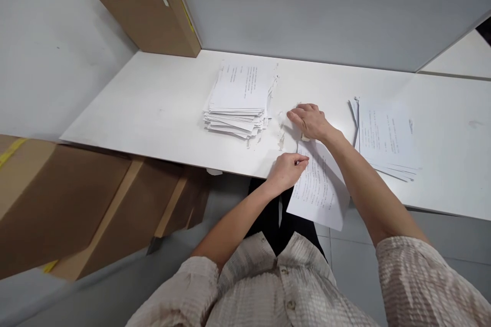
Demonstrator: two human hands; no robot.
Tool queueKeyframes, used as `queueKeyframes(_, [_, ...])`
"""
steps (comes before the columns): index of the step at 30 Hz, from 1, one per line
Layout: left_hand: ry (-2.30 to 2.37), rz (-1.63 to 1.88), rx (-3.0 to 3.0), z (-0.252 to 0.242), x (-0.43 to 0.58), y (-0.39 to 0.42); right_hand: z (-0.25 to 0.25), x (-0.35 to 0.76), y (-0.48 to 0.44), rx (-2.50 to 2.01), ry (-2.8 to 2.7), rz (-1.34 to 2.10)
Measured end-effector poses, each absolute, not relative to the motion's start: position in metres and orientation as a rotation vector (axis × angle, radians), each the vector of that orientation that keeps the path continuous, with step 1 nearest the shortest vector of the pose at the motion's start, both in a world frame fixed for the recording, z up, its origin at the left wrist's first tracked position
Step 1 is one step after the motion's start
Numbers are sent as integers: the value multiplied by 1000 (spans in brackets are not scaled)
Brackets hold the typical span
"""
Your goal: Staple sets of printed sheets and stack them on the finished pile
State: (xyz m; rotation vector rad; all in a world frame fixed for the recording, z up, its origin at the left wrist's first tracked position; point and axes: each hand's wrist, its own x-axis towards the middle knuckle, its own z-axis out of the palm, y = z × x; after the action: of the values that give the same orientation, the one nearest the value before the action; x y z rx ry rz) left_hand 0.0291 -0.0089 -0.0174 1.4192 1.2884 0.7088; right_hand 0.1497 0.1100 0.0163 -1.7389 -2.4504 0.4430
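Note:
A printed sheet of paper (320, 191) lies tilted over the near edge of the white table (153, 107), its lower corner hanging off. My left hand (286, 169) pinches the sheet's left edge with closed fingers. My right hand (310, 121) rests curled on the sheet's top end, and something small and pale shows under its palm; I cannot make out what. Torn paper scraps (282, 130) lie just left of that hand. A tall, ragged stack of printed papers (240, 99) stands to the left, and a thinner stack (385, 138) lies to the right.
A flat cardboard box (149, 13) leans in the back left corner against the wall. Large cardboard boxes (76, 204) sit on the floor left of me, below the table. A grey partition (326, 10) backs the table.

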Motion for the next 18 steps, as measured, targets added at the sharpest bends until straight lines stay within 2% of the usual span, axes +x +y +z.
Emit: queueKeyframes(18, [1305, 732, 1414, -11, 29, -8, 0, 145, 103, -1676, -2515, 21])
